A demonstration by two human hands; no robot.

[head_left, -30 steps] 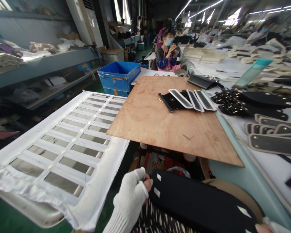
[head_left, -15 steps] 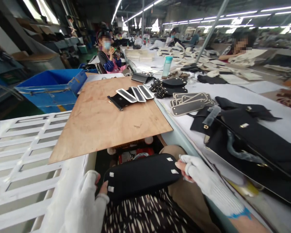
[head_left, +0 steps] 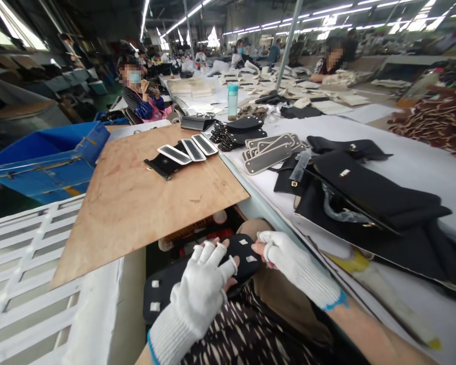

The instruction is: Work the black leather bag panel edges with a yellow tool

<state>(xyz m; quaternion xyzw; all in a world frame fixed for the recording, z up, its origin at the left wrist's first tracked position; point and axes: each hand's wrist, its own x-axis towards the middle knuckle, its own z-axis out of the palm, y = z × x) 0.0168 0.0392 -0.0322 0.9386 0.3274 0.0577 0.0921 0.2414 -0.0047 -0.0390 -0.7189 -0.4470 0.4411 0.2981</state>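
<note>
A long black panel with rounded ends (head_left: 163, 286) lies across my lap, with small white tabs near both ends. My left hand (head_left: 203, 284), in a white fingerless glove, rests on top of the panel's middle, fingers spread. At the panel's right end, my right hand (head_left: 283, 256), gloved the same way, pinches the edge close to two white tabs. Ahead on the wooden board (head_left: 148, 203) are a black piece (head_left: 163, 165) and several grey strips with white borders (head_left: 192, 150). More grey strips (head_left: 268, 158) are piled on the table to the right.
Black bag parts (head_left: 376, 187) cover the right table (head_left: 365, 129). A blue bin (head_left: 53, 162) and a white slatted rack (head_left: 34, 253) stand at the left. Farther back are a teal-capped bottle (head_left: 232, 104), a masked person (head_left: 137, 94) and another person at the right.
My left hand has moved from the panel's left end onto its middle, fingers spreading. My right hand still grips the right end. The view has turned slightly to the right.
</note>
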